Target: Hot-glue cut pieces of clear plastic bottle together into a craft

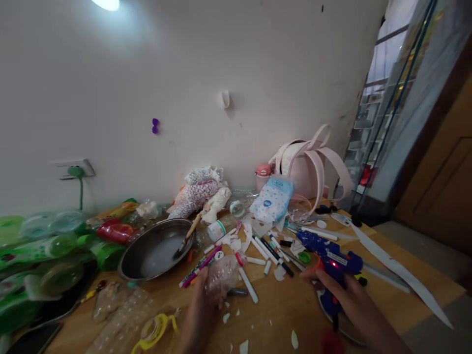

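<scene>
My left hand (pixel 199 309) is closed around a clear plastic bottle (pixel 223 275) with a red ring at its neck, tilted with the neck toward the upper right. My right hand (pixel 342 292) is at a blue hot glue gun (pixel 328 255), its fingers across the handle beside an orange part. A red light glows on the gun, and its nozzle points to the upper left. Some of the right fingers are hidden. Markers (pixel 273 250) and white scraps lie between the hands. A green ring (pixel 304 256) is close to the gun.
A metal bowl (pixel 134 255) with a brush-like stick stands left of centre. Green plastic bottles (pixel 55 246) crowd the left side. Yellow cord (pixel 157 329) lies in front. At the back are a pink backpack (pixel 302 167) and a blue-white packet (pixel 273 199). A white strip (pixel 398 270) crosses the right edge.
</scene>
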`<state>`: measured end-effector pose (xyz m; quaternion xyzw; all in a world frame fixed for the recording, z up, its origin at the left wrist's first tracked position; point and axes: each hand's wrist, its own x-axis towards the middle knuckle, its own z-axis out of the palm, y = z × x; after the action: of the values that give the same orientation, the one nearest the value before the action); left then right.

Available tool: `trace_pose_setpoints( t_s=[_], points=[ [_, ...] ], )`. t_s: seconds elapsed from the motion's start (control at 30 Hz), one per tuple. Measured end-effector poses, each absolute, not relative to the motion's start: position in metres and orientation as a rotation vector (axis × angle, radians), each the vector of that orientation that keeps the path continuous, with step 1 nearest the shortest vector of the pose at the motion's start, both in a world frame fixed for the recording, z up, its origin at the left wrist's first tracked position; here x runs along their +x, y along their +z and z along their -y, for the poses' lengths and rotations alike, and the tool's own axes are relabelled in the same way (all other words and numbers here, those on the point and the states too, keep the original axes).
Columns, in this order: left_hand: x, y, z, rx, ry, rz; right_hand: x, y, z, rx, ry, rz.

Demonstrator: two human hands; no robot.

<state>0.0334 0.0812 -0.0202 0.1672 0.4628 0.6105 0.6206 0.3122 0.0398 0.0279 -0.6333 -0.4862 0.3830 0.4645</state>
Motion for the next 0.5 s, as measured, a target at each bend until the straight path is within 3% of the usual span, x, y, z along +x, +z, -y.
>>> trace_pose_setpoints(
  t_s=[0.5],
  points=[
    [0.032, -0.016, -0.079, 0.53, 1.553, -1.077, 0.252, 0.024, -0.045, -1.604, 1.067, 1.077]
  ],
)
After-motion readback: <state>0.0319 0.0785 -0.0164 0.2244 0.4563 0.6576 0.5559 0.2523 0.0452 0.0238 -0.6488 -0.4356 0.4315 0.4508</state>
